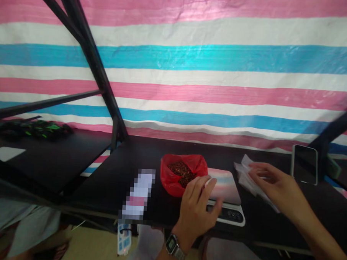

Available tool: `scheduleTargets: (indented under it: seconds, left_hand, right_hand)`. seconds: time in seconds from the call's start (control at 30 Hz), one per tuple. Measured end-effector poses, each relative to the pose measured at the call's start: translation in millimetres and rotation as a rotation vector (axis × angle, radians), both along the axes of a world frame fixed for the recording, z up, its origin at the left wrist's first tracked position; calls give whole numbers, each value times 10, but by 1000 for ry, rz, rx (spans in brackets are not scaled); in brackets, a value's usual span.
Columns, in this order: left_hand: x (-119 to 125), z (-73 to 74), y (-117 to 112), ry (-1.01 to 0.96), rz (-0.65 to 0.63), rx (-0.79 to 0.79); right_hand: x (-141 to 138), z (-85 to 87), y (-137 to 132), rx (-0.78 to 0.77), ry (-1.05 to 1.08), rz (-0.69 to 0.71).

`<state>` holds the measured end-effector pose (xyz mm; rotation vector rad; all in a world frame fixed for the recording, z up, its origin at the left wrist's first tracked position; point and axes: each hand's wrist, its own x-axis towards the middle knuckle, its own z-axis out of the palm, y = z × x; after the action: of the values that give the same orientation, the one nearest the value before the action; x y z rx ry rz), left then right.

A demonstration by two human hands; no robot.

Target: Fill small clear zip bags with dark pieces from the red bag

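**Red bag gaping beside the scale**

The red plastic bag (168, 185) stands opened on the black table (101, 192), dark-brown kernels (179, 169) inside, just left of the digital scale (225, 188). Much seems left: the kernels remain bagged, none visible on the plate. The left hand (195, 207), fingers loosely curved, overlaps both; the right (280, 186) bends at thin whitish sheets (246, 175). Whether either grips anything, I cannot tell.

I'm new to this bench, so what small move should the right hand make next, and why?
Perhaps pinch one piece from the thin white pile with the right hand: its fingers are at the pile, while the left hand is by the scale and the open red bag.
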<state>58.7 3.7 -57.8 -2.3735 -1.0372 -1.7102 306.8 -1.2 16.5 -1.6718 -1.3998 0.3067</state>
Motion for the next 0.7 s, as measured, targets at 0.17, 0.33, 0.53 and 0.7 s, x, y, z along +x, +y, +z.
scheduleTargets:
  seconds: [0.17,0.33,0.53,0.7]
  left_hand:
    - [93,-73,-21,-113,-100,-190]
    - [63,-133,35,-189,-158,-293]
    - [184,-122,210,-146,-278,-378]
    - [426,-4,238,-107,-307,-281]
  right_hand:
    - [-1021,274,-241,-146,168,438]
    - [-1156,227,-70,-73,120,321]
    - [-974,184,-83,-11,32,262]
    - [-739,272,-248,-65,-99,269]
